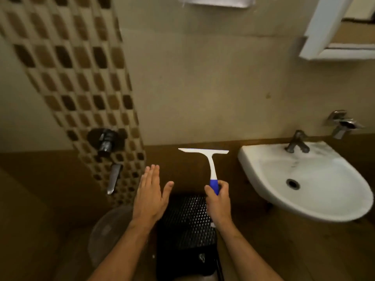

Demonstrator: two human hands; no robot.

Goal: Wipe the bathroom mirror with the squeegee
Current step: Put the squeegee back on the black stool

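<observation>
My right hand (218, 201) grips the blue handle of a white squeegee (209, 159), held upright with its blade on top, level and in front of the brown lower wall. My left hand (151, 194) floats open to the left of it, fingers together and palm turned toward the squeegee, touching nothing. The white-framed mirror cabinet (324, 29) hangs at the upper right, well above and to the right of the squeegee; only its lower left corner shows.
A white washbasin (284, 191) with a metal tap (297, 141) juts from the wall on the right. A black perforated bin (186, 226) stands below my hands, a clear round bucket (107, 234) to its left. A wall mixer and spout (106, 140) sit on the mosaic strip.
</observation>
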